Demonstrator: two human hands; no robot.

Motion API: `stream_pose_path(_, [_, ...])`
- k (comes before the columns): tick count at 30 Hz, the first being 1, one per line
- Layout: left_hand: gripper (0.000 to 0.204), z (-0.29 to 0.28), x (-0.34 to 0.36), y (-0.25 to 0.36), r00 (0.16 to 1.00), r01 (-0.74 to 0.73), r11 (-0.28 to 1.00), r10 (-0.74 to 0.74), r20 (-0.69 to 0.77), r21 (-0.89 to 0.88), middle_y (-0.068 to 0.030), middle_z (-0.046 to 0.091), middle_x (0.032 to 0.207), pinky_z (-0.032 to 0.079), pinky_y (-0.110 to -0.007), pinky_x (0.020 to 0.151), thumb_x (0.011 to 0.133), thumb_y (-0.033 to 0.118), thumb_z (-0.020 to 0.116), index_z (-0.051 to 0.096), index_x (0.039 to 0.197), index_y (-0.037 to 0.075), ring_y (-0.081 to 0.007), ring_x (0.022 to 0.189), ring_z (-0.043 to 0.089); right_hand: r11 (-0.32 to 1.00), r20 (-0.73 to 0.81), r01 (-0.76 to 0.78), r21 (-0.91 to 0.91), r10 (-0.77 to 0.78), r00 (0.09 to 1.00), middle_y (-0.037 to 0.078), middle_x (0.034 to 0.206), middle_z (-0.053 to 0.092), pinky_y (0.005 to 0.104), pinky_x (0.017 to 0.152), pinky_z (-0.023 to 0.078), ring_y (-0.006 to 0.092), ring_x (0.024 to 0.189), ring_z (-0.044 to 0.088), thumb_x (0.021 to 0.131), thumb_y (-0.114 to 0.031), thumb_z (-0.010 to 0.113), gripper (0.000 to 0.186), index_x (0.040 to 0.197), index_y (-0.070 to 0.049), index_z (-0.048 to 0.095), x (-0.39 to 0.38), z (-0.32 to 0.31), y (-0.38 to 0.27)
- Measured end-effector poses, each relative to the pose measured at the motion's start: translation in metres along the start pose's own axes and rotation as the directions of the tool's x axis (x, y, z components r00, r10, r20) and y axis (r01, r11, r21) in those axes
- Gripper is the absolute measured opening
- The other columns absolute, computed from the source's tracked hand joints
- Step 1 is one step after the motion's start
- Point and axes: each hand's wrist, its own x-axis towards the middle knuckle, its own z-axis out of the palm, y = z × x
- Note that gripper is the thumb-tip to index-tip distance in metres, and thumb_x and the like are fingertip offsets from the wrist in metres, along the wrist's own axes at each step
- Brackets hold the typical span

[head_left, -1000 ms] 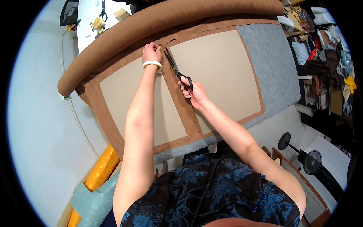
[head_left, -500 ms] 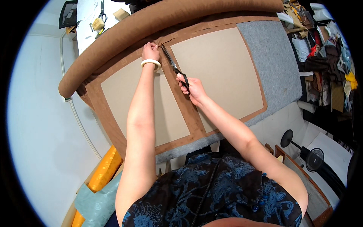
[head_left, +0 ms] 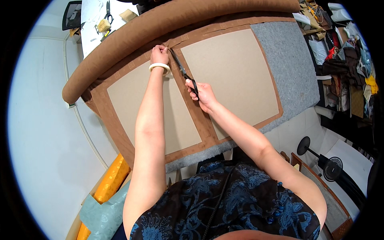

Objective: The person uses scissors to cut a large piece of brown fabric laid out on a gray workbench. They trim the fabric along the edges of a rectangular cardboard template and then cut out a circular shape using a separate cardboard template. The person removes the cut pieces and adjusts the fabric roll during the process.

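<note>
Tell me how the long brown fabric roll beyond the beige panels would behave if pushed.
The brown roll would probably turn, given its cylindrical shape. It's likely heavy, looking thick and long. Its matte cloth surface may grip rather than slide.

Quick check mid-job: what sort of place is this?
Probably a sewing or upholstery workshop: a thick roll of brown fabric lies across the grey-covered work surface, the right hand holds black-handled scissors, and what look like cloth scraps are heaped at the right.
</note>
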Motion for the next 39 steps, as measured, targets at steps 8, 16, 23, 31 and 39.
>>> stream_pose_path(8, [0.02,-0.001,-0.001,0.002,1.0,-0.018,1.0,0.018,-0.003,-0.004,-0.0136,0.066,0.083,0.05,-0.038,0.074,0.087,0.021,0.068,0.063,0.087,0.002,-0.027,0.076,0.062,0.999,0.006,0.026,0.047,-0.026,1.0,-0.002,0.066,0.053,0.019,0.047,0.03,0.0029,0.053,0.043,0.087,-0.032,0.072,0.03,0.074,-0.007,0.062,0.001,0.006,0.001])
stream_pose_path(16, [0.02,-0.002,-0.003,0.002,1.0,-0.003,1.0,0.003,-0.01,-0.014,-0.0139,0.065,0.083,0.05,-0.038,0.074,0.087,0.021,0.068,0.063,0.086,0.002,-0.0273,0.077,0.062,0.998,0.002,0.037,0.054,-0.037,0.999,-0.002,0.066,0.053,0.0187,0.045,0.029,0.0022,0.051,0.043,0.088,-0.03,0.072,0.029,0.072,-0.007,0.061,0.003,0.008,0.005])
stream_pose_path(23, [0.02,-0.001,-0.002,0.0,1.0,0.004,1.0,-0.004,-0.014,-0.015,-0.0135,0.066,0.083,0.05,-0.038,0.074,0.087,0.022,0.068,0.064,0.086,0.003,-0.0276,0.078,0.062,0.997,-0.001,0.038,0.065,-0.038,0.999,-0.004,0.065,0.051,0.0183,0.044,0.028,0.0018,0.051,0.042,0.088,-0.028,0.071,0.026,0.076,-0.007,0.062,0.006,0.012,0.009])
stream_pose_path(31, [0.021,-0.001,-0.002,-0.004,1.0,-0.006,1.0,0.005,-0.028,-0.027,-0.0137,0.066,0.082,0.05,-0.038,0.073,0.086,0.022,0.069,0.063,0.085,0.002,-0.0277,0.077,0.062,0.997,0.018,0.06,0.049,-0.061,0.998,-0.006,0.065,0.049,0.0185,0.044,0.027,0.0017,0.051,0.04,0.09,-0.028,0.07,0.026,0.075,-0.008,0.061,0.002,0.018,0.011])
stream_pose_path(39, [0.019,0.007,0.001,-0.014,0.995,-0.068,0.997,0.066,-0.078,-0.024,-0.0142,0.065,0.082,0.05,-0.039,0.073,0.086,0.021,0.069,0.063,0.085,0.003,-0.0291,0.075,0.061,0.972,-0.051,0.136,-0.192,-0.149,0.988,-0.003,0.069,0.057,0.018,0.052,0.036,0.0017,0.06,0.048,0.086,-0.021,0.074,0.024,0.091,0.001,0.069,-0.047,-0.009,0.004])
